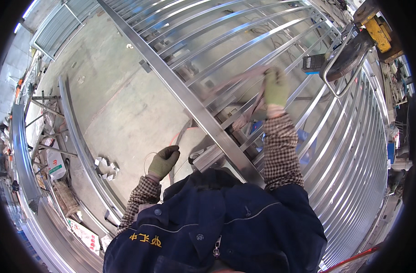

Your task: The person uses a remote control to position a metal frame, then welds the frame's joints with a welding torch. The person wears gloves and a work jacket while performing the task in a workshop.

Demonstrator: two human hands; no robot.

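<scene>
My right hand [275, 88], in a pale green work glove, is raised over the bars of a large shiny metal frame [226, 59]. It grips a reddish-brown strip of cloth [251, 75] that looks like a rag, smeared by motion and trailing to the left over the bars. Left of the frame's thick side rail [185, 98], my left hand [164, 163], also gloved, is held with its fingers curled together. Whatever those fingers may hold is hidden. Beside it a dark hose [184, 128] and a thin red line run down under the rail.
A black and yellow tool with a wire loop handle [342, 68] is at the upper right by the bars. Long metal profiles [78, 127] rest on trestles to the left. Scraps [106, 168] lie on the concrete floor [130, 113].
</scene>
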